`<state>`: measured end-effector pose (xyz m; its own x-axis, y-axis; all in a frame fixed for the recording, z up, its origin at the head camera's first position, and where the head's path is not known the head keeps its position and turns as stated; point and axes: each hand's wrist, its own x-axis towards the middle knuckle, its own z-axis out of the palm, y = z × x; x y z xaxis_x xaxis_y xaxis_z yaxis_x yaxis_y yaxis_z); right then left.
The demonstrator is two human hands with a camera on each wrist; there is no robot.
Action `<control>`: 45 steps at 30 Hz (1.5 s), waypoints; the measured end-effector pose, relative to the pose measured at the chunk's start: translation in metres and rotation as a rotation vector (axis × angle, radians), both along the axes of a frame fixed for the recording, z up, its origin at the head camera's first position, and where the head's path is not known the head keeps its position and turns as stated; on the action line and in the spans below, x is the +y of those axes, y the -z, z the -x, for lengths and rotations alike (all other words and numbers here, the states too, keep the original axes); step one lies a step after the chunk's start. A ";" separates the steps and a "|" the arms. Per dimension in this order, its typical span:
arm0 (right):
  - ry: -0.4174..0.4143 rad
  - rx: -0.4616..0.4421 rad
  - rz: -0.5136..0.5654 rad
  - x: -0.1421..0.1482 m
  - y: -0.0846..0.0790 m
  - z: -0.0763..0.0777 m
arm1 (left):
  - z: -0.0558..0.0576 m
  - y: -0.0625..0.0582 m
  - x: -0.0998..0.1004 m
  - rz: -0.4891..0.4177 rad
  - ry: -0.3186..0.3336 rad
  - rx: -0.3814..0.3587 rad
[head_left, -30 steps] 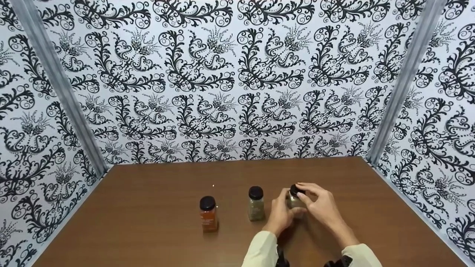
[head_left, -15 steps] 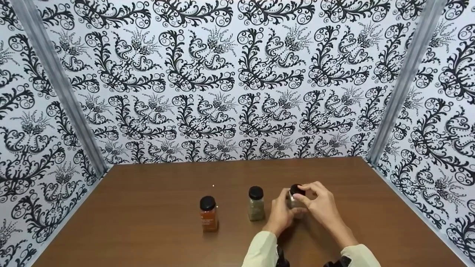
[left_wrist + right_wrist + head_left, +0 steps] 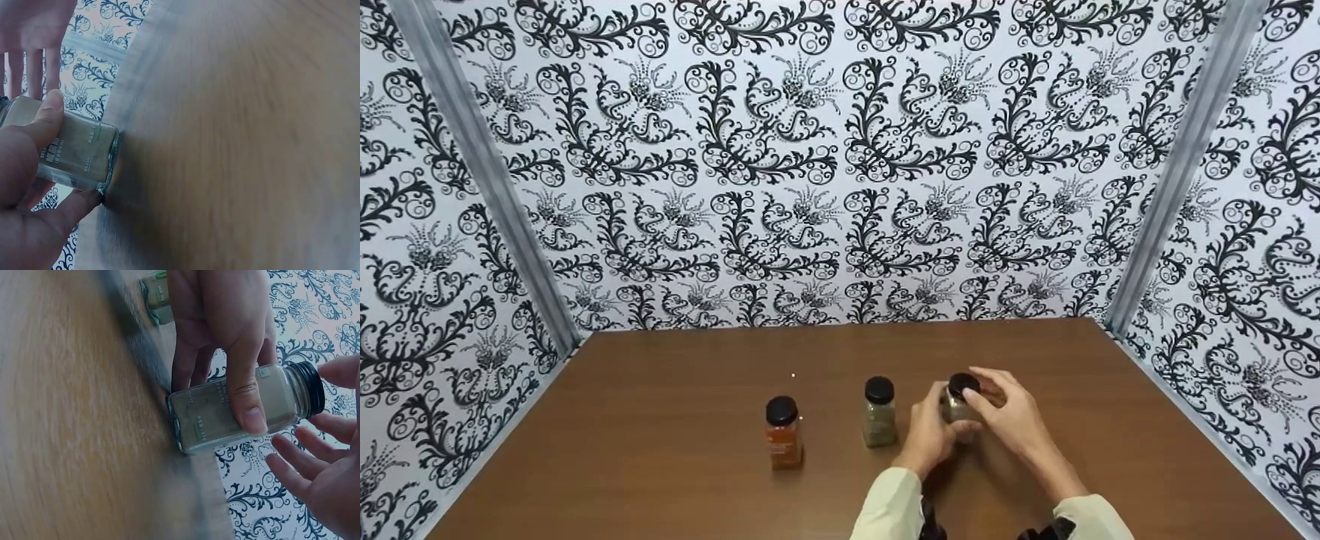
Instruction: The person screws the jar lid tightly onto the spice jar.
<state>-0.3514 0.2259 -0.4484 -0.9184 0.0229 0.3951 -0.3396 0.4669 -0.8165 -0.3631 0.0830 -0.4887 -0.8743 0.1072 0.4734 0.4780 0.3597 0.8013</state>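
Observation:
A spice jar with a black cap (image 3: 308, 389) and greyish-green contents stands upright on the table. My left hand (image 3: 928, 436) grips this jar (image 3: 208, 413) round its glass body, thumb across the front in the right wrist view. Glass threads show below the cap. On the cap's far side is my right hand (image 3: 1016, 420), its fingers spread loosely around the cap and the thumb against its edge. In the left wrist view its fingers (image 3: 34, 70) hang rather straight beyond the jar, while the cap is mostly cut off by the frame.
Left of my hands stands a second jar (image 3: 880, 424) with greenish contents and a black cap. Farther left is a jar of orange-red spice (image 3: 784, 442), also black-capped. Patterned walls (image 3: 840, 187) close in the brown table (image 3: 660, 420) at the back and sides.
The right hand's fingers have shifted around the cap and now stand looser and wider. The left hand and the jar stay in nearly the same place; the other jars have not moved.

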 end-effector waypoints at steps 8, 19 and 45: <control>0.004 -0.025 0.004 0.001 0.001 0.000 | 0.000 0.000 0.000 0.020 0.005 -0.016; -0.026 -0.057 0.052 0.004 0.001 0.000 | -0.001 -0.001 0.001 0.014 0.018 -0.029; -0.032 -0.009 0.056 0.005 0.003 0.002 | -0.001 -0.002 -0.001 0.000 0.033 -0.105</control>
